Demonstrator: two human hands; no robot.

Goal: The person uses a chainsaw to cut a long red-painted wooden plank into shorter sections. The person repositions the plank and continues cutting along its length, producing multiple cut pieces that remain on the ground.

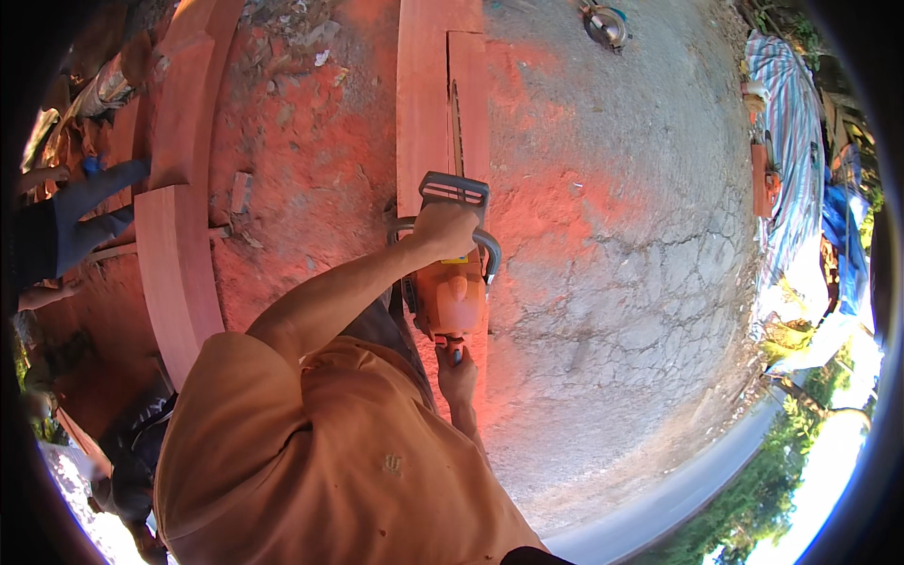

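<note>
An orange chainsaw [452, 299] with a black hand guard lies in front of my body, its nose pointing away from me. My left hand [446, 230] is closed around the dark curved front handle, just behind the guard. At the saw's rear handle, my right hand [458, 377] is wrapped with its fingers closed. The guide bar [458, 127] reaches forward in line with a long narrow slot in a reddish wooden plank [422, 113]. That slot runs on beyond the bar's tip toward the far end. The saw's body hides the plank's near part.
Reddish boards [174, 268] lie along the left, where another person's jeans-clad legs [89, 212] show. Red sawdust [311, 179] covers the ground around the plank. A round metal tool [605, 26] sits at the far right, and a striped tarpaulin [786, 141] lines the right edge.
</note>
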